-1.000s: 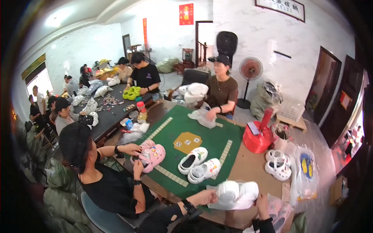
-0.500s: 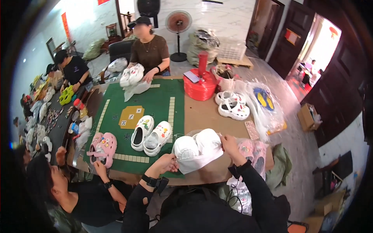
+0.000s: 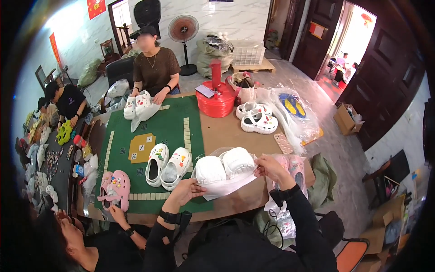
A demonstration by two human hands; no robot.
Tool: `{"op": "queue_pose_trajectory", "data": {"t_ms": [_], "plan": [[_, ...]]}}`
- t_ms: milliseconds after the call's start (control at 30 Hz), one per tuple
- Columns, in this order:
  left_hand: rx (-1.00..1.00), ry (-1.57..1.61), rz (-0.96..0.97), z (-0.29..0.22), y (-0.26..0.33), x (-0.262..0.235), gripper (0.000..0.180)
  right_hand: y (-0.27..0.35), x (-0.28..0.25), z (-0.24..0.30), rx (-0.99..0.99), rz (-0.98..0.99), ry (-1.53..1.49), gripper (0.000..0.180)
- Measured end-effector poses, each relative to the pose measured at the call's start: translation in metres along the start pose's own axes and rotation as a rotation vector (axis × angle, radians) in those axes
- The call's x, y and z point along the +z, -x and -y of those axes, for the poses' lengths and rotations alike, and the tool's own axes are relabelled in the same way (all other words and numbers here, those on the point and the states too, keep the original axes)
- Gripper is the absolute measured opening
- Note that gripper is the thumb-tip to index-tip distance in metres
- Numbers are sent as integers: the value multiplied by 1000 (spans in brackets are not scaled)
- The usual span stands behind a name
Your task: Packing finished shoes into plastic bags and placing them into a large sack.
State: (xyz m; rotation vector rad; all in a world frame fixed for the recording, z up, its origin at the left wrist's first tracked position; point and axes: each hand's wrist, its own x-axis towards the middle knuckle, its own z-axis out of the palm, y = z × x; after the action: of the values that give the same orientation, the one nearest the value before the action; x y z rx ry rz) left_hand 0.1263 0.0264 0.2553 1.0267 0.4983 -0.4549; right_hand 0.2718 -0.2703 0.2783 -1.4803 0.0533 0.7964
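A pair of white clogs [image 3: 210, 169] sits in a clear plastic bag [image 3: 222, 188] held up over the near table edge. My left hand [image 3: 185, 190] pinches the bag's left corner, while my right hand [image 3: 271, 169] grips its right side. Left of the bag, two white clogs with colourful charms [image 3: 176, 168] stand on the green mat [image 3: 190, 199]. Bagged pink clogs [image 3: 297, 170] lie beside my right hand, partly hidden by my arm.
A co-worker's hand touches pink clogs [image 3: 118, 186] at left. Across the table, another person holds white clogs [image 3: 142, 104]. Red twine [image 3: 216, 102], white clogs [image 3: 258, 122], a phone [image 3: 283, 143] and plastic with blue-yellow shoes [image 3: 292, 105] occupy the right side.
The view has shifted, and the bagged white clogs have tipped so less of their tread shows. Both my hands keep hold of the bag. The person opposite has lowered their clogs toward the table.
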Motion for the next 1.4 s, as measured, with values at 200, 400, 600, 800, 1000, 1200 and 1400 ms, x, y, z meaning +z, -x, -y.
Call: {"op": "queue_pose_trajectory", "data": {"t_ms": [200, 400, 600, 800, 1000, 1200, 1400], "plan": [[87, -31, -12, 8, -15, -12, 25, 6, 4, -20, -33, -34, 70, 12], [25, -271, 8, 15, -18, -23, 25, 8, 13, -46, 101, -142, 181, 19], [27, -260, 21, 51, -44, -39, 22, 4, 18, -107, 222, -207, -108, 19], [63, -248, -63, 64, -45, -36, 16, 19, 23, -147, 215, -217, -381, 22], [-5, -495, -10, 48, -39, -26, 18, 40, 22, -165, 228, -207, -359, 25], [35, -709, 12, 53, -26, -3, 19, 87, 21, -136, 238, -151, -213, 25], [48, -791, 45, 51, 3, 51, 23, 132, -3, -123, 151, -286, 16, 15]]}}
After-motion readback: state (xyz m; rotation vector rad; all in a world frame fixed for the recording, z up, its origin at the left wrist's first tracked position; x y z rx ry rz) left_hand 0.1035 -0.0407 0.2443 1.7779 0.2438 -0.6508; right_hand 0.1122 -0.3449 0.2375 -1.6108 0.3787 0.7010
